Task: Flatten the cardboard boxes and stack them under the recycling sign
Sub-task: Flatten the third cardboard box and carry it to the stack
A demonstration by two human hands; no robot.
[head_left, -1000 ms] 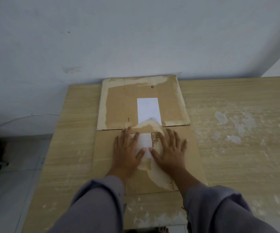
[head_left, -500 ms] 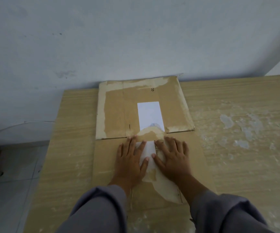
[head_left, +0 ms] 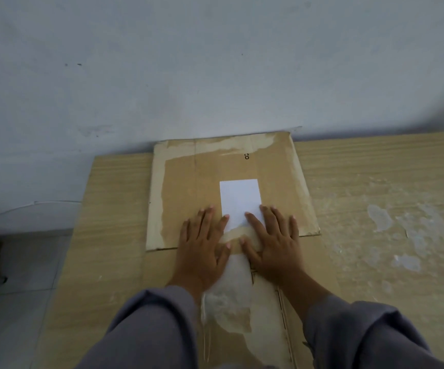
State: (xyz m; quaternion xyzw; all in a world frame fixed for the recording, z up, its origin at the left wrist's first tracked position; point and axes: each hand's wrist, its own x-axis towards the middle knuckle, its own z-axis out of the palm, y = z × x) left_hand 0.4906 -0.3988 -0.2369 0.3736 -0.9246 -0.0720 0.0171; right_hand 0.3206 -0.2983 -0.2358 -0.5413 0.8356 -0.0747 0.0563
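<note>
Neither grip is closed on anything: the left hand (head_left: 202,251) and the right hand (head_left: 272,242) lie palm down with fingers spread, side by side, pressing on flattened cardboard (head_left: 188,187). Both hands straddle the near edge of the upper cardboard piece, where it overlaps a second flat piece of cardboard (head_left: 268,315) that runs toward the near edge of the bench (head_left: 375,177). The upper piece reaches the far edge of the bench, against the wall (head_left: 215,62). A white label (head_left: 239,198) sits on it, and the fingertips of both hands touch the label's near corners. Pale tape (head_left: 226,302) runs along the lower piece between the grey sleeves (head_left: 151,328). To the right the bench surface is worn and patchy.
</note>
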